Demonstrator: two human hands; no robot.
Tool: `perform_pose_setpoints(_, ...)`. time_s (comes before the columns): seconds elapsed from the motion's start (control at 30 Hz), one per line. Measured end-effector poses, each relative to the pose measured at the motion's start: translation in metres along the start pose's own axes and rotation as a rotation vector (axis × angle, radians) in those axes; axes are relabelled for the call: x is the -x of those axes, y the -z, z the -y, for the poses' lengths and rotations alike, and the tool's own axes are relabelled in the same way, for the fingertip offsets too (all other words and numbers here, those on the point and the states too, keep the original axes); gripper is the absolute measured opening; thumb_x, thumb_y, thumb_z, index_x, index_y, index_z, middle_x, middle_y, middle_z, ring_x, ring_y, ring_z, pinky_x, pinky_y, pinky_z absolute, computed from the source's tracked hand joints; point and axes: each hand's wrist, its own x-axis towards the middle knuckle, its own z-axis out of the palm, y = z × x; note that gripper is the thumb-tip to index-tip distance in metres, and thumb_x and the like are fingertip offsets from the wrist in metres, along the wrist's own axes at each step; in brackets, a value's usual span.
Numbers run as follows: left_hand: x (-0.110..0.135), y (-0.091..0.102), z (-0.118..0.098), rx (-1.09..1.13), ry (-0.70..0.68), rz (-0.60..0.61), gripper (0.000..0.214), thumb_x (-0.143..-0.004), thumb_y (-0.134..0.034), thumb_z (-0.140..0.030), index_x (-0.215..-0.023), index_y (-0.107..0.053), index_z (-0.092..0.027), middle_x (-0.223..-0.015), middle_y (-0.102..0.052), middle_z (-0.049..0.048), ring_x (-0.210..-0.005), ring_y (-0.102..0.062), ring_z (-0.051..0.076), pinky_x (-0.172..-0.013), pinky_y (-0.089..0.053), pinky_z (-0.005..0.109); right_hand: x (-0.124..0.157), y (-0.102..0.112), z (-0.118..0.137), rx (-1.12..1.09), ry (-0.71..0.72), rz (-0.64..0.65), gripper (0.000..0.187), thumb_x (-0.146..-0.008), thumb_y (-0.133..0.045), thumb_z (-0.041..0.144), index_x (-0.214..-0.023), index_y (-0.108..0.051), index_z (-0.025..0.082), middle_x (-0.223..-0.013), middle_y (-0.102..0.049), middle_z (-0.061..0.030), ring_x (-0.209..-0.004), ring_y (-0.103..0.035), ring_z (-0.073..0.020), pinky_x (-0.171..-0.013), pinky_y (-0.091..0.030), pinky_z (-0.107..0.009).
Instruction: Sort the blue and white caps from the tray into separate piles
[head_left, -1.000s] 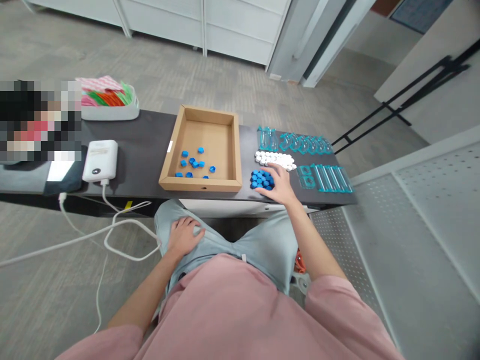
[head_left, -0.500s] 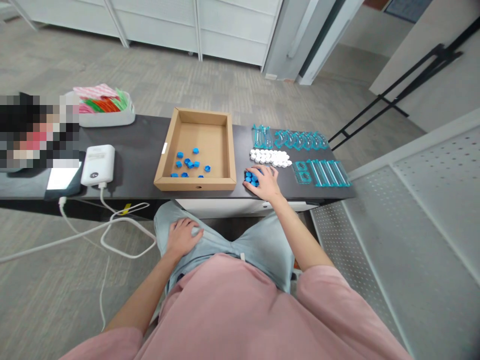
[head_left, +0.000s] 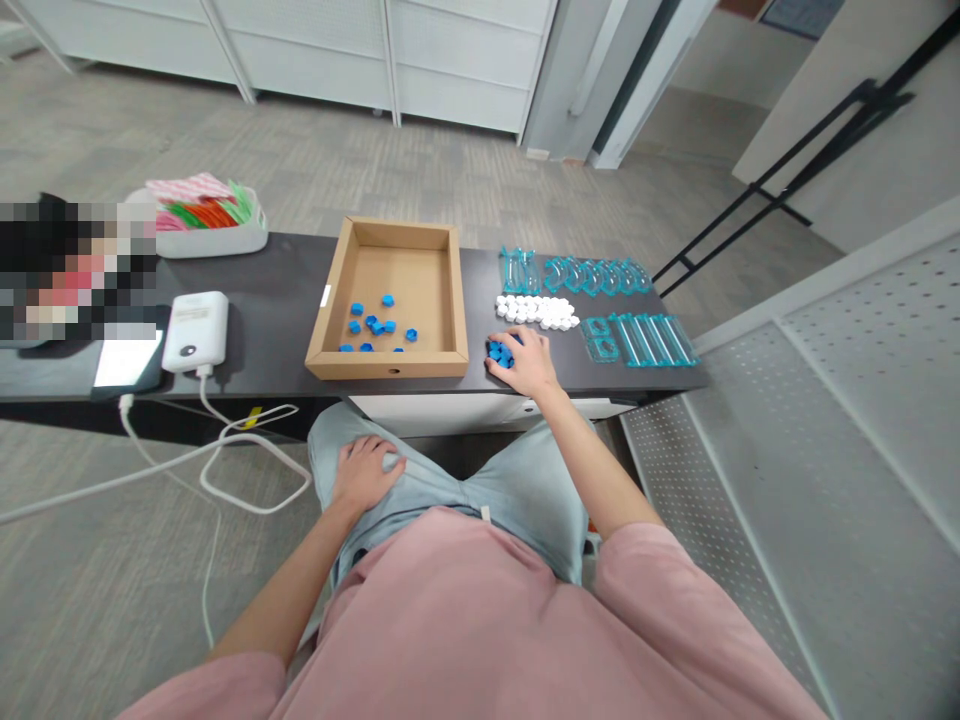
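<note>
My right hand (head_left: 528, 362) rests at the table's near edge, right of the cardboard box. Its thumb and fingers curl round a cluster of small blue hexagonal pieces (head_left: 500, 353), partly hidden under the fingers. Several more blue hexagonal pieces (head_left: 375, 325) lie scattered in the near half of the open cardboard box (head_left: 387, 371). Just beyond my right hand are white pieces (head_left: 534, 309), laid close together in rows. My left hand (head_left: 367, 470) lies on my thigh, fingers stretched out, holding nothing.
Clear teal-edged plastic parts (head_left: 596, 276) stand in a row at the back right, with more such parts (head_left: 652, 341) nearer. On the left are a white power bank (head_left: 196, 331) with cables, a lit phone (head_left: 129, 352) and a white basket (head_left: 214, 243) of colourful items.
The fingers of my right hand have drawn in round the blue pieces, which are bunched less neatly. The view has shifted slightly. My left hand stays on the thigh.
</note>
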Motion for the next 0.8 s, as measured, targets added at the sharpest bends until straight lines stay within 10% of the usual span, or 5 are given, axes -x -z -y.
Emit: perform_pose_setpoints(0.8,-0.0031,-0.0066,0.0031,-0.054,-0.002,0.001,0.034,-0.111,-0.055,-0.055,-0.117,-0.082,-0.035,-0.14,-0.085,0.0008,-0.149,-0.067,0.036,-0.129,-0.048,0.057,-0.006,-0.0005,-0.0012,0.05,0.036,0.0,0.045,-0.108,-0.078,0.051,-0.145,-0.084,0.027,-0.151,-0.072,-0.019,-0.137,-0.06,-0.0442,-0.117,-0.053,-0.056)
